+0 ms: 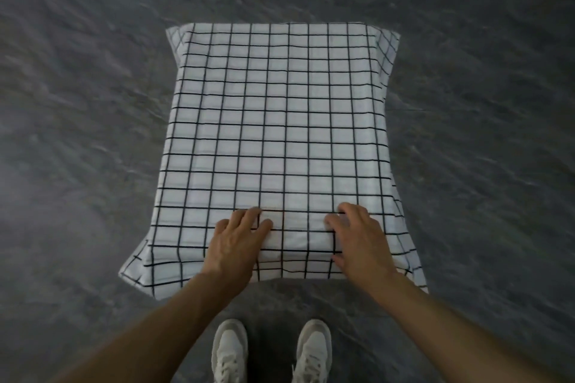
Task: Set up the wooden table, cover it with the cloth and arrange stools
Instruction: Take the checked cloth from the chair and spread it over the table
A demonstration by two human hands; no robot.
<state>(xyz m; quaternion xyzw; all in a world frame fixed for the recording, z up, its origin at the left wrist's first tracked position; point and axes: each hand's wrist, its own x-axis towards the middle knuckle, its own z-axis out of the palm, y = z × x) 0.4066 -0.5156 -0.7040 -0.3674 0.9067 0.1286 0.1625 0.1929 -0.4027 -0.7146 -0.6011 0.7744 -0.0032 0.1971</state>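
Directly before you, at the centre of the head view, the checked cloth (277,134) lies spread over the table, white with a black grid, its corners hanging past the edges on all four sides; the wooden table itself is wholly hidden beneath it. Your left hand (235,242) rests palm down on the near edge of the cloth, fingers spread and nearly straight, holding nothing. Your right hand (357,239) lies just beside it on the same edge, fingers a little bent, pressing the fabric; whether it pinches a fold you cannot tell from this view. The step in hand appears to be smoothing and squaring the cloth, so covering is close to done. No stools are in view, and arranging them judged as the remaining step; your next move calls for lifting both hands without dragging the cloth askew. Below the table edge your white sneakers (230,351) stand on the dark grey floor (77,102). No brand, label or writing can be read anywhere
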